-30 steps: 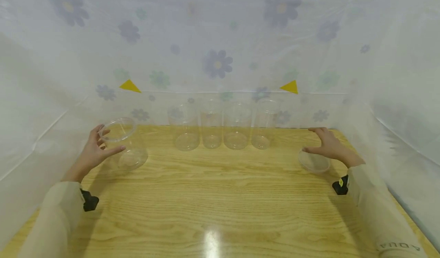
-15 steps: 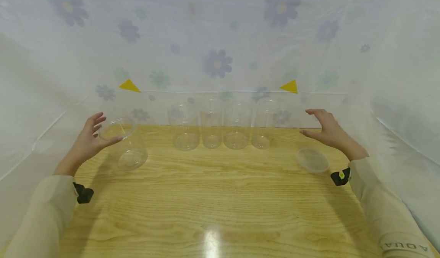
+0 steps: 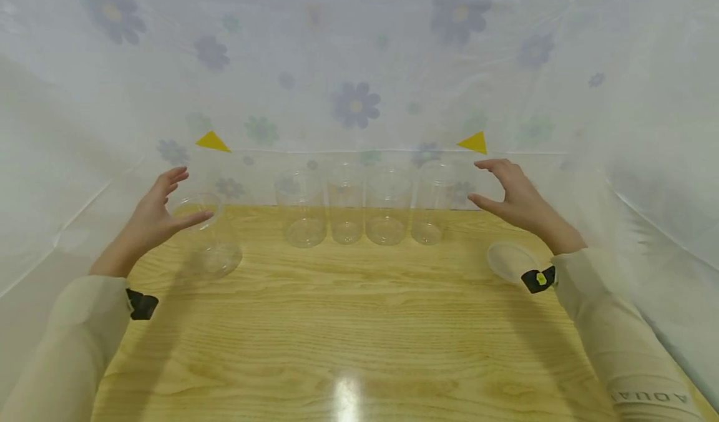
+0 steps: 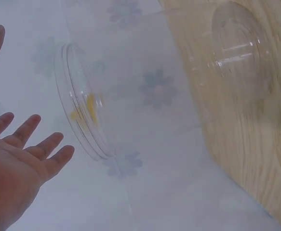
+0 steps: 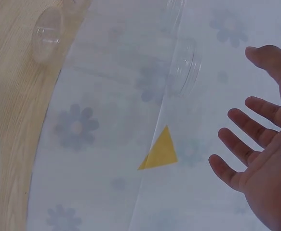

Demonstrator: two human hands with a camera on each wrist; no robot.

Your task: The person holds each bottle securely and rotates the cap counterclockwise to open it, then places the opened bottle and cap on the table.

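Clear plastic jar [image 3: 205, 235]: wide open mouth, round base, see-through, standing at left of desk [image 3: 348, 322]. Left hand [image 3: 148, 222] beside its rim, grip released, fingers spread, holding nothing. Right hand [image 3: 519, 200] raised, grip released, empty, near four-jar row. Count: five jars total, four in back row [image 3: 365, 206]; one clear lid [image 3: 511, 261] flat at right; two yellow triangles.

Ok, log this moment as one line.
left hand: open, beside big jar | right hand: open, above lid | four jars: untouched

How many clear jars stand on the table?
5: one jar by the left hand, four in a row along the back edge.
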